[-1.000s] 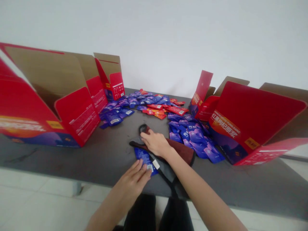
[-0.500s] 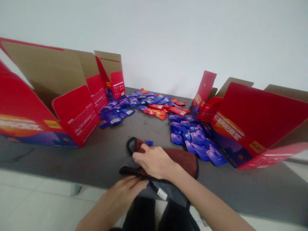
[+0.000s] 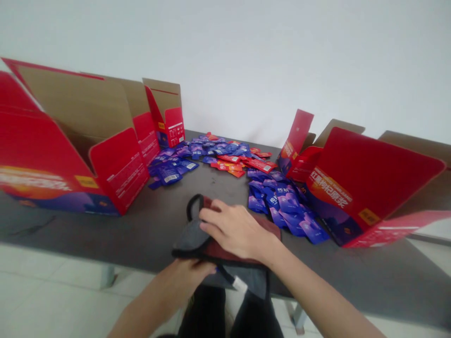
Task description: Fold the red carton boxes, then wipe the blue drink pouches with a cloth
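Observation:
A folded brown and grey cloth (image 3: 243,257) with black edging lies at the front edge of the dark table, its left end raised. My right hand (image 3: 230,227) is on top of it, fingers curled over the brown side near a black loop. From below and in front, my left hand (image 3: 193,272) grips the near edge; most of its fingers are hidden under the fabric. A bit of blue shows by the left thumb, too small to name. From the near side hangs a white tag (image 3: 240,284).
Large open red cartons stand on the left (image 3: 120,169) and right (image 3: 369,173). Between them lie a heap of blue and red sachets (image 3: 225,150) and a nearer pile of blue sachets (image 3: 285,202). The grey table (image 3: 141,239) ends close to my legs.
The cloth's left end has risen a little, and my left hand is further under it. My right hand has shifted slightly up. A blue piece behind the cloth is now hidden.

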A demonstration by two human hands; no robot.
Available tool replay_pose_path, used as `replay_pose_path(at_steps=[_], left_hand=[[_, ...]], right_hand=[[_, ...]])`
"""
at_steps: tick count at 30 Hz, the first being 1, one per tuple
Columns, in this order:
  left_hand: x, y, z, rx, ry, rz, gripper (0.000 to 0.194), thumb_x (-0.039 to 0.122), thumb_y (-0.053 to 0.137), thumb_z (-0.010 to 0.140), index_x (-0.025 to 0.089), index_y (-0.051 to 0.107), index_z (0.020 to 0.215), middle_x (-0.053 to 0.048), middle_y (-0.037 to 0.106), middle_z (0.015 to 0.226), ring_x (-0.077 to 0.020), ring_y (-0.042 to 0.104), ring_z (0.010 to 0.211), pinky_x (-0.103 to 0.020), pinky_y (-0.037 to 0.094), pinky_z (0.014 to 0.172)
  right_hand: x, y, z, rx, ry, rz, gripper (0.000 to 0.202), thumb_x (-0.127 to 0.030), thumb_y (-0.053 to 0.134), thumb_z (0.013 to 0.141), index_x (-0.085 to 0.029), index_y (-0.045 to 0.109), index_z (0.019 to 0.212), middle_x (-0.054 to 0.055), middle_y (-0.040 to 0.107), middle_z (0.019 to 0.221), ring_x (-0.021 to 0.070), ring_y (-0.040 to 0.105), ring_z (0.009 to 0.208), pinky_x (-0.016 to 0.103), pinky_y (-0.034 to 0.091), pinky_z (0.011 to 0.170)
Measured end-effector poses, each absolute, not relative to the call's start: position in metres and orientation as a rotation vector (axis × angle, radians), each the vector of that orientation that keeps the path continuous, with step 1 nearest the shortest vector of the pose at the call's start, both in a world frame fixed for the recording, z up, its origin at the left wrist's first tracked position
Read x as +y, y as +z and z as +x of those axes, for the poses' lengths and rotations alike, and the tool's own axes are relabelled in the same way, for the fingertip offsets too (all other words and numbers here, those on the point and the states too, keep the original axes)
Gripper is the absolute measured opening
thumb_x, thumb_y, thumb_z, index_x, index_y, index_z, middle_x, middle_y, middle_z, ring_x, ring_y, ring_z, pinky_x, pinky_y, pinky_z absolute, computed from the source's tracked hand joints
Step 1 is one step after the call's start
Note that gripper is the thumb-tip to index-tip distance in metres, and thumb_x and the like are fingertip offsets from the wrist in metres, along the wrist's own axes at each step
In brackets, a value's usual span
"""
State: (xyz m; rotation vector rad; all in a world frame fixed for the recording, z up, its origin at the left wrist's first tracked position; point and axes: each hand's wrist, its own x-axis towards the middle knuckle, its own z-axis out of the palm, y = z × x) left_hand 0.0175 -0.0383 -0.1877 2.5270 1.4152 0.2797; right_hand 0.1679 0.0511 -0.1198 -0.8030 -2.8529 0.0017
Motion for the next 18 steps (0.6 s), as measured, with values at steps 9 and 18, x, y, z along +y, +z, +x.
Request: replay_pose_path(at_steps=[9,18], left_hand=[[-0.037,-0.189,0.020,1.278,0.527,2.764,0.034,0.004,0.049,0.080,0.015,0.058,0.111,-0.008,0.063,0.114,-0.0217,0.052,0.113,-0.033,0.048,0.091],[-0.034,-0.194,0.021,1.324,0.510,2.651,0.036,0.004,0.053,0.079,0.020,0.059,0.110,-0.004,0.065,0.111,-0.0199,0.053,0.112,-0.033,0.047,0.092]], right_hand=[[0.099,-0.162,0.154,-2.901,-0.097,-1.153,0.032,-0.038,0.021,0.094,-0.028,0.047,0.111,0.006,0.056,0.100,0.0176,0.059,0.077,0.027,0.039,0.063],[0.080,-0.101,0.165,-2.662,-0.032,-1.003,0.035,-0.040,0.017,0.095,-0.026,0.046,0.110,0.002,0.053,0.101,0.0154,0.055,0.087,0.025,0.038,0.072]])
